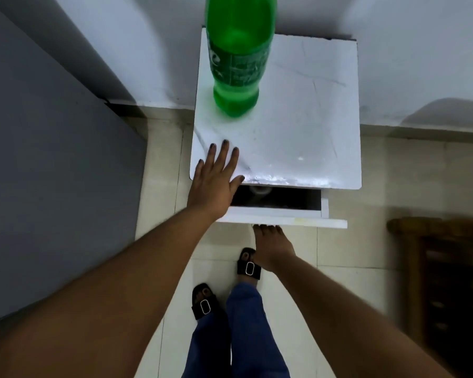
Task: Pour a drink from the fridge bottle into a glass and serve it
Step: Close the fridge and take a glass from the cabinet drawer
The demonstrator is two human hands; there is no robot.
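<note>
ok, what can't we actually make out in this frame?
- Green bottle: cap and neck cut off by the top edge of the head view.
- Drawer contents: dark inside, mostly covered by the white cabinet top; a faint round shape, unidentifiable.
- Right hand: fingertips hidden under the drawer front.
- Wooden furniture at right: blurred.
- No glass visible.

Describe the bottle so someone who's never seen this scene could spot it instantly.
Find the small white cabinet against the pale wall, its top drawer pulled partly open. The bottle stands upright on the far left of its top, beyond the left hand. It is the only bright green, translucent thing in view.
</note>
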